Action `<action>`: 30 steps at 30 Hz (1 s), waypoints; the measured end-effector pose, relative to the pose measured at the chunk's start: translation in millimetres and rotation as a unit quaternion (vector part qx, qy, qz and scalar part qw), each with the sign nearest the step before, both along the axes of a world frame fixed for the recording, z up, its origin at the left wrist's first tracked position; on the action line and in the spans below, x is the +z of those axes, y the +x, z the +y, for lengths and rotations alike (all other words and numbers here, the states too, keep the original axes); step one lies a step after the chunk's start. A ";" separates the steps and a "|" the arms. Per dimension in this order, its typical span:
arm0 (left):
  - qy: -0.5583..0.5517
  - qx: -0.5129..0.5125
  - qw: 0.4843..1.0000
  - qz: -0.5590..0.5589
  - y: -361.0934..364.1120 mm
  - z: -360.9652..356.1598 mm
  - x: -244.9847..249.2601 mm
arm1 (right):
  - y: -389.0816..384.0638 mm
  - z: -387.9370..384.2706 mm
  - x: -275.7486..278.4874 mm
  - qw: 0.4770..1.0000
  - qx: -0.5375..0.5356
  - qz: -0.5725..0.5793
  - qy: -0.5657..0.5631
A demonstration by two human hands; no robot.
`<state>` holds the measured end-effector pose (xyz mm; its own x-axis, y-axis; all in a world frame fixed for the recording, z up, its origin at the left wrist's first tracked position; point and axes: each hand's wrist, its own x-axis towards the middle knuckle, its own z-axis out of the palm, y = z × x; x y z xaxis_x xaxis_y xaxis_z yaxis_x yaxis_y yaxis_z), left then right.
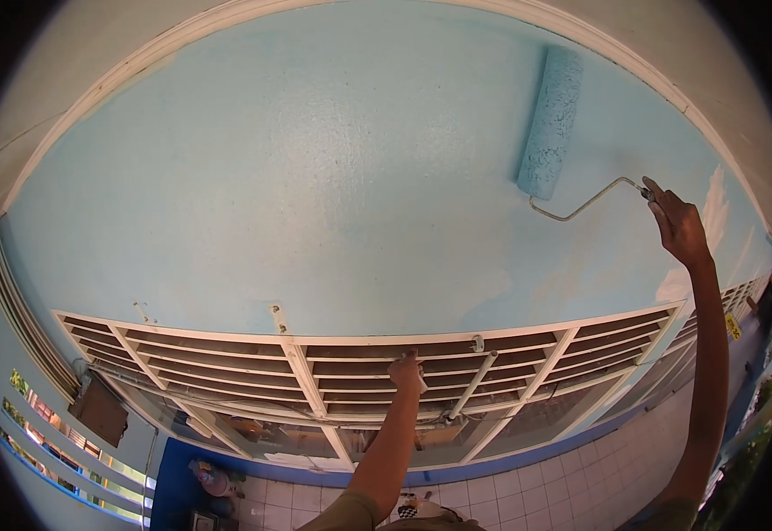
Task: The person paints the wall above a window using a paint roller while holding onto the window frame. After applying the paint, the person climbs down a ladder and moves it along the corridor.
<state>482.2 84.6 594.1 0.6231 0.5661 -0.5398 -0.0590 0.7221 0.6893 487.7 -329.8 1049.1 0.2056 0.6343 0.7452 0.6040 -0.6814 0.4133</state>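
My right hand point(685, 232) is raised at the right, its fingers wrapped around the handle of a paint roller point(551, 124). The roller's thick sleeve is coated in light blue paint and lies along the upper right of the pale blue wall point(227, 195); its bent wire frame runs down to my grip. Lower down, near the middle, my left hand point(406, 372) is closed at a slat of the white louvered window point(368, 367). A shiny wet-looking sheen shows on the wall left of the roller.
White trim point(94, 97) borders the wall at the ceiling. Beneath the louvers, a pale pipe point(473, 386) slants across the slats. A brown box point(98, 409) hangs at the left. Far below is the tiled floor point(528, 482), with a pinkish container point(212, 478) at lower left.
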 end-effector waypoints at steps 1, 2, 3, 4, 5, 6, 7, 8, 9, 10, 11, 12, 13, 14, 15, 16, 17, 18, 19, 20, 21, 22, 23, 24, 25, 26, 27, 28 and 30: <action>0.007 -0.007 1.000 0.000 1.9 1.5 -4.6 | -0.9 -8.2 1.6 1.000 -0.018 -0.001 -0.005; 0.012 -0.013 1.000 0.000 1.9 2.3 -6.8 | -2.4 -11.7 4.2 0.999 -0.035 -0.001 -0.012; 0.011 -0.012 1.000 0.000 2.2 2.3 -9.0 | -2.4 -12.8 7.3 1.000 -0.019 -0.008 -0.019; 0.000 -0.007 1.000 -0.005 3.1 2.1 -10.5 | -2.2 -13.1 10.6 1.000 -0.018 -0.009 -0.020; -0.010 -0.003 1.000 -0.011 2.9 1.5 -7.6 | -5.2 -9.5 15.6 0.999 -0.029 -0.016 -0.034; -0.011 -0.003 1.000 -0.012 1.8 0.5 -5.3 | -8.1 -5.6 20.4 0.998 -0.041 -0.023 -0.049; -0.011 -0.005 1.000 -0.011 -0.6 -0.1 -4.0 | -10.1 0.0 25.0 0.998 -0.041 -0.023 -0.051; -0.009 -0.008 1.000 -0.010 -2.3 -0.1 -1.6 | -13.7 11.4 30.7 0.997 -0.037 -0.034 -0.065; -0.010 -0.008 1.000 -0.010 -1.9 0.2 -2.1 | -16.6 23.5 36.0 0.995 -0.034 -0.044 -0.079; 0.010 -0.011 1.000 -0.003 -1.4 0.4 -2.7 | -17.6 34.8 40.0 0.995 -0.034 -0.044 -0.080; 0.029 -0.014 0.999 0.004 -1.4 0.4 -3.4 | -17.2 46.8 43.2 0.995 -0.022 -0.052 -0.086; 0.028 -0.014 0.999 0.005 -2.5 0.1 -1.4 | -16.9 59.7 45.7 0.994 -0.010 -0.060 -0.092; 0.036 -0.011 0.999 -0.002 -3.2 -0.3 0.3 | -17.0 73.0 47.1 0.994 -0.010 -0.057 -0.093; 0.043 -0.009 0.999 -0.008 -4.9 -1.0 1.0 | -17.5 86.8 47.1 0.994 -0.010 -0.062 -0.094; 0.062 -0.011 0.998 0.001 0.9 0.4 -7.9 | -18.3 100.8 45.2 0.993 -0.010 -0.066 -0.096; 0.036 -0.022 0.999 -0.017 6.6 2.2 -17.2 | -19.2 115.6 42.1 0.993 -0.012 -0.059 -0.099; 0.020 -0.022 0.999 -0.031 6.9 2.0 -19.4 | -20.0 131.1 38.4 0.993 0.005 -0.071 -0.093; 0.005 -0.022 0.999 -0.045 6.6 2.5 -19.2 | -21.8 145.4 33.5 0.993 0.021 -0.083 -0.087; 0.007 -0.020 0.999 -0.043 4.5 2.5 -15.9 | -24.9 159.7 28.6 0.993 0.020 -0.077 -0.090; 0.011 -0.018 0.999 -0.042 2.9 2.3 -12.4 | -28.1 173.7 24.6 0.992 0.002 -0.086 -0.091; 0.018 -0.011 1.000 -0.023 6.2 3.5 -12.9 | -29.6 183.4 21.4 0.991 -0.015 -0.096 -0.091; 0.018 -0.012 1.000 -0.020 6.7 2.8 -14.7 | -29.6 189.3 19.4 0.991 -0.016 -0.094 -0.092; 0.021 -0.008 1.000 -0.017 0.8 0.7 -5.7 | -29.3 193.4 18.0 0.992 -0.011 -0.096 -0.086; 0.024 -0.004 1.000 -0.016 -2.7 -0.7 0.8 | -28.6 193.7 16.5 0.992 -0.006 -0.099 -0.080; 0.013 0.001 1.000 -0.004 -5.2 -1.5 8.1 | -27.2 189.5 14.7 0.992 -0.008 -0.099 -0.078; 0.015 -0.002 1.000 -0.005 -4.1 -0.7 5.3 | -25.7 182.0 12.0 0.993 0.004 -0.100 -0.066; 0.019 -0.004 1.000 -0.006 -3.9 -0.4 1.8 | -24.2 172.8 8.3 0.993 0.015 -0.100 -0.053; 0.023 -0.007 1.000 -0.008 -1.7 0.1 -0.4 | -22.9 162.1 3.2 0.993 0.011 -0.102 -0.051; 0.020 -0.013 1.000 0.004 -5.0 -1.5 8.4 | -20.2 137.0 -13.2 0.999 0.006 -0.046 -0.005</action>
